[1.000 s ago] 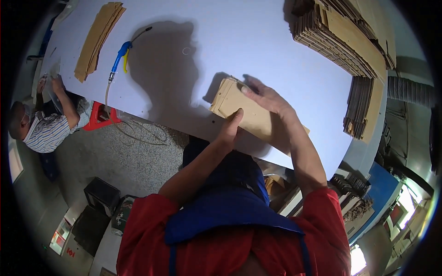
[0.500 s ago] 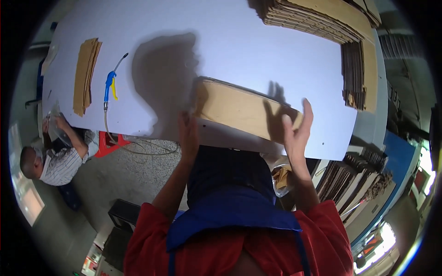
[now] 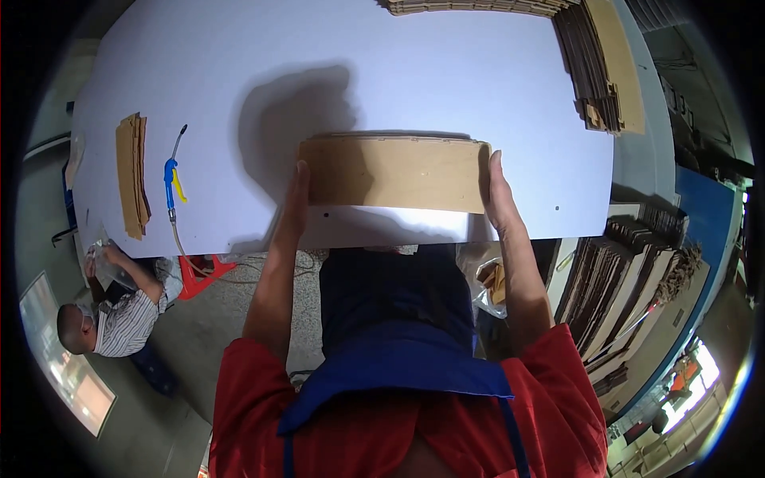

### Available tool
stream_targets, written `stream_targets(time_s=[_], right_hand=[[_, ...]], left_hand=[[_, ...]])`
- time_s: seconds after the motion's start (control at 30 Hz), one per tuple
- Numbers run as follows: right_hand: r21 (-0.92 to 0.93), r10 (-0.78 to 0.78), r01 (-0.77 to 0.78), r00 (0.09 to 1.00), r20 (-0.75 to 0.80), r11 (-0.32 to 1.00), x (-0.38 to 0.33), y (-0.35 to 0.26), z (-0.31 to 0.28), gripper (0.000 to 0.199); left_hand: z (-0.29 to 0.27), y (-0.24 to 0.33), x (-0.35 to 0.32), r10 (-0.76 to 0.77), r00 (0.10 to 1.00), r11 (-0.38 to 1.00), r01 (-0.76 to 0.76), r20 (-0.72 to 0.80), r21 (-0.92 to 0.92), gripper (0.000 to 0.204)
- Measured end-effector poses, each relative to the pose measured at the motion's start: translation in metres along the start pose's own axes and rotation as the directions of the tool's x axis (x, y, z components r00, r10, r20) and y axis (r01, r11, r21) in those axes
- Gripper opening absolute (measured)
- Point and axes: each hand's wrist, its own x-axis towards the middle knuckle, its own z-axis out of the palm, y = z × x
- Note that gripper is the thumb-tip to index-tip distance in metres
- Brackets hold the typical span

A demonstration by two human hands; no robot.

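A stack of flat brown cardboard sheets lies on the white table near its front edge. My left hand presses flat against the stack's left end. My right hand presses against its right end. Both palms squeeze the stack between them, fingers straight and pointing away from me. The stack lies square to the table edge.
A thin pile of cardboard strips and a blue air gun with its hose lie at the table's left. Large stacks of cardboard stand at the far right. A person in a striped shirt crouches on the floor at left.
The cardboard stack has turned square to the table edge and moved to the middle. My hands have shifted from gripping its side to pressing on both ends.
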Motion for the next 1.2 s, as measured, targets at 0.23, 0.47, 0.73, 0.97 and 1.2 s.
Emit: stream_targets(time_s=[0.23,0.47,0.73,0.97,1.2], right_hand=[[0.158,-0.473,0.455,0.752,0.459,0.876,-0.094,-0.065,0.039,0.021],[0.837,-0.835,0.008,0.061,0.546,0.548,-0.226,-0.155,0.036,0.031],[0.941,-0.945,0.082,-0.001,0.328,0.327,-0.237,-0.172,-0.147,0.024],[0.977,-0.977,0.129,-0.103,0.186,0.172,-0.222,-0.140,-0.360,0.039],[0.994,-1.000,0.113,0.026,-0.011,-0.008,-0.149,-0.088,-0.546,0.018]], left_hand=[[-0.023,-0.041,-0.022,0.135,0.921,0.991,-0.124,-0.364,0.056,0.060],[0.017,-0.025,-0.061,0.003,0.930,0.997,0.025,-0.368,0.071,0.054],[0.093,-0.019,-0.085,0.275,0.918,0.958,-0.236,-0.286,0.163,0.042],[0.175,-0.041,-0.114,0.261,0.938,0.960,-0.227,-0.228,0.164,0.048],[0.293,-0.059,-0.127,0.255,0.935,0.901,-0.138,-0.245,0.410,0.054]])
